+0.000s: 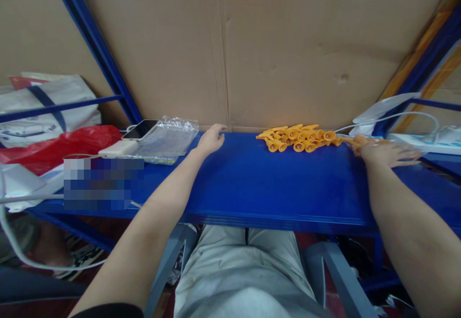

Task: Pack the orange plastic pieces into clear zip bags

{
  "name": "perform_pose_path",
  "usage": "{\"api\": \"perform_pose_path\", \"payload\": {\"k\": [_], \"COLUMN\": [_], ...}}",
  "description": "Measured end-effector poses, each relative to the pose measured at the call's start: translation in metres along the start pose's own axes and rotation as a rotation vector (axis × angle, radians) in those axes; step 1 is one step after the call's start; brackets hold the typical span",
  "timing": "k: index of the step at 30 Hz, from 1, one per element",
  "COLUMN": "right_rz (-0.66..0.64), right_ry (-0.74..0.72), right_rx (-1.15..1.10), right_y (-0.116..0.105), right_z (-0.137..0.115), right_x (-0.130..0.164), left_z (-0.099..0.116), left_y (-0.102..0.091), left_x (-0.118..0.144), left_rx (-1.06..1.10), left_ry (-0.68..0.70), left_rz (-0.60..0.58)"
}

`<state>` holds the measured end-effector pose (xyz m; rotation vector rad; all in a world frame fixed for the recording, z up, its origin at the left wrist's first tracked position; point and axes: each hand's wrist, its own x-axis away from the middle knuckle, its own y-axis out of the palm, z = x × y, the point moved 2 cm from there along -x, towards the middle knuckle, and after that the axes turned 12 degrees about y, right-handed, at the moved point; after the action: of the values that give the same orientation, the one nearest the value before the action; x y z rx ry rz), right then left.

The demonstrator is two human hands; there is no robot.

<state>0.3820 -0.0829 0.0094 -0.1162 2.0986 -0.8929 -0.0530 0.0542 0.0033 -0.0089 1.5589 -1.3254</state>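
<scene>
The blue desk [252, 183] runs the full width of the view, its near edge just above the person's lap and its far edge tight against a cardboard wall [270, 44]. The left hand [212, 140] lies flat near that far edge, fingers loose and released, holding nothing; just to its left sits a pile of clear bags [167, 138], close but not touching as far as can be told. The right hand [383, 152] rests palm down at the right, fingers spread, its far side at the end of a row of orange clips [300, 138]; whether it grips one cannot be told. The clips lie bunched along the far edge, right of the middle.

Between the two hands, and from the clips down to the near edge, the desk is bare blue. The left end is crowded: a phone [140, 128], a power bank [118, 149], a red bag [61, 147] and white cables. At the right end lie a white cable [396, 115] and a power strip [425, 142], and slanted blue frame posts [97, 49] close in both sides.
</scene>
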Motion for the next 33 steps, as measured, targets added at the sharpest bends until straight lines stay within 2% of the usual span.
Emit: {"api": "perform_pose_path", "payload": {"k": [3,7,9,14,20,25,31,32,33], "right_rz": [-0.11,-0.368,-0.447,-0.461,-0.399,-0.461,-0.43,-0.392,-0.319], "right_ry": [0.079,0.431,0.515,0.521,0.489,0.461,0.455,0.417,0.318], "right_rx": [-0.036,-0.037,-0.008,0.013,-0.029,0.022,0.12,0.137,0.136], "right_y": [0.007,0.022,0.026,0.029,0.034,0.033,0.033,0.035,0.037], "right_z": [0.005,0.019,0.022,0.022,0.025,0.027,0.021,0.02,0.018], "right_x": [-0.002,-0.014,-0.019,-0.019,-0.021,-0.024,-0.029,-0.031,-0.033], "left_z": [-0.002,-0.006,-0.006,-0.005,-0.003,-0.005,-0.019,-0.021,-0.024], "left_y": [0.001,0.004,0.004,0.004,0.003,0.003,-0.006,-0.009,-0.011], "left_x": [0.0,0.0,0.0,0.0,0.0,0.002,0.013,0.015,0.017], "left_rx": [-0.009,-0.024,-0.025,-0.022,-0.014,-0.1,-0.397,-0.424,-0.441], "left_ry": [0.0,0.004,0.005,-0.013,-0.043,-0.061,-0.306,-0.355,-0.405], "left_rz": [-0.014,-0.03,-0.039,-0.074,-0.108,-0.166,-0.259,-0.271,-0.288]}}
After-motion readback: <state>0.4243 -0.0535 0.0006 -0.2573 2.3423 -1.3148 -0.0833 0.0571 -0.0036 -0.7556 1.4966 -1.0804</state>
